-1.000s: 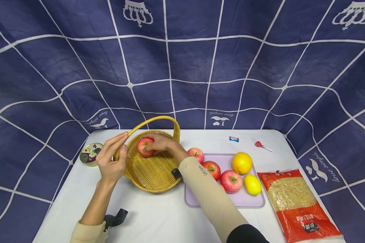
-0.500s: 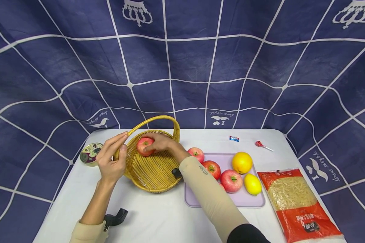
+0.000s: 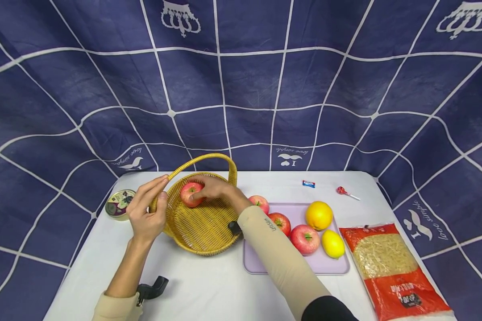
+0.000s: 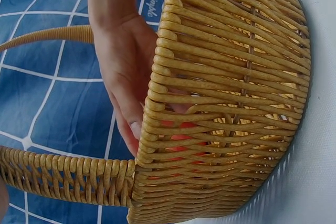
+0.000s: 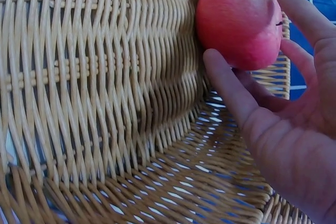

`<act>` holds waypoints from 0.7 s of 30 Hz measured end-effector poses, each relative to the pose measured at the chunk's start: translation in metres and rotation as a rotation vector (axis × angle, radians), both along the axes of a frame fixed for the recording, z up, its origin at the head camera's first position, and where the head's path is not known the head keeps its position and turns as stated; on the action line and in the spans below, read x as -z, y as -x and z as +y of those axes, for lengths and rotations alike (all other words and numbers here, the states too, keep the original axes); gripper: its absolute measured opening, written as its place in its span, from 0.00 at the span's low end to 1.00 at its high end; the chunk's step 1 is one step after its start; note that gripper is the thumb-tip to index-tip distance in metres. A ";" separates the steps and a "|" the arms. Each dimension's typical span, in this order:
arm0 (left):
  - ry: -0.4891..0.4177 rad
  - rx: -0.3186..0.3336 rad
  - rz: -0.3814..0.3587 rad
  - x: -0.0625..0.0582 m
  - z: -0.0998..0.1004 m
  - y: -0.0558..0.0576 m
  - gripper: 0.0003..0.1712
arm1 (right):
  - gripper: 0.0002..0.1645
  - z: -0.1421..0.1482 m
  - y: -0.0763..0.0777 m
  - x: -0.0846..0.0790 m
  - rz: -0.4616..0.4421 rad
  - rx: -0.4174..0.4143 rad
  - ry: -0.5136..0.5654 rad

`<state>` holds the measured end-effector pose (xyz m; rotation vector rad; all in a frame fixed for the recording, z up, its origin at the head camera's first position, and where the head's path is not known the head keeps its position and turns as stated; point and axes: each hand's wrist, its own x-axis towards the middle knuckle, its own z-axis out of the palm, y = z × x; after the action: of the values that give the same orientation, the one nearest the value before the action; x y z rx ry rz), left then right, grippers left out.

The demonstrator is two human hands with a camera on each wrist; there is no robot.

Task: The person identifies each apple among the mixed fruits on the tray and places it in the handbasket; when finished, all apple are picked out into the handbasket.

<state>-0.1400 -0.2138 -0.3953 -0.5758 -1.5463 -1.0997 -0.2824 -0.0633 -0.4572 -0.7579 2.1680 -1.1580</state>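
Note:
A round yellow wicker basket [image 3: 202,227] stands left of the middle of the table. My left hand [image 3: 147,216] holds the near-left part of its arched handle [image 3: 213,155], thumb on one side and fingers on the other. Reaching over the rim, my right hand [image 3: 212,188] grips a red apple [image 3: 187,195] inside the basket, by the far-left wall. In the right wrist view the thumb and fingers sit on either side of the apple [image 5: 239,22]. From the left wrist, the woven wall [image 4: 226,77] hides most of the fruit.
A lilac tray [image 3: 337,267] to the right bears several apples [image 3: 305,239], an orange [image 3: 319,215] and a lemon [image 3: 333,244]. Beyond it lie a red bag of dry pasta-like pieces [image 3: 385,258], a lollipop [image 3: 341,190] and a small wrapped candy [image 3: 309,183]. A round tin [image 3: 119,203] stands left.

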 end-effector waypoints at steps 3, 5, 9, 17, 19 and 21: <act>0.000 0.001 0.002 -0.001 0.000 0.000 0.13 | 0.43 0.003 -0.001 -0.003 -0.016 -0.013 0.002; 0.000 0.002 0.005 -0.002 0.001 -0.001 0.13 | 0.44 0.005 -0.001 -0.006 -0.025 -0.023 -0.006; -0.002 0.004 0.009 -0.003 0.002 -0.002 0.12 | 0.45 0.009 0.000 -0.010 0.035 -0.058 -0.060; -0.002 0.003 0.005 -0.005 0.003 -0.003 0.12 | 0.47 0.023 0.000 -0.024 0.292 -0.165 -0.209; -0.002 0.003 0.005 -0.004 0.003 -0.003 0.12 | 0.48 0.029 -0.003 -0.029 0.332 -0.189 -0.233; -0.004 0.001 0.005 -0.004 0.003 -0.002 0.13 | 0.49 0.034 -0.006 -0.035 0.374 -0.207 -0.265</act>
<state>-0.1375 -0.2111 -0.3909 -0.5764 -1.5391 -1.1009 -0.2768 -0.0296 -0.4223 -1.1156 2.4082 -0.6447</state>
